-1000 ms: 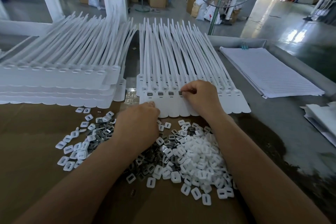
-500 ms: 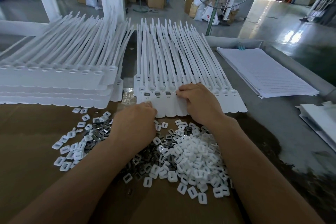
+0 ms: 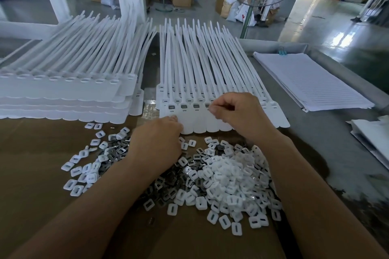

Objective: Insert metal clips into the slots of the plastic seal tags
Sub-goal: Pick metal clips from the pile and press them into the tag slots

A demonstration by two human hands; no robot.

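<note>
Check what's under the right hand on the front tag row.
The right hand covers white flat plastic tag heads. Left of it, slots show grey metal clips. Slots beneath the palm are hidden; filled or empty can't be told.

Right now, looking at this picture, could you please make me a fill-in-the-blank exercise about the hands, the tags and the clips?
The right hand pinches a metal clip at a slot in the row of seal tags; the filled slots lie to its ____.
The left hand touches the row's near edge, above loose clips lying on ____ cardboard.
The lined paper stack lies to the ____ of the row.
Missing words: left; brown; right.
</note>
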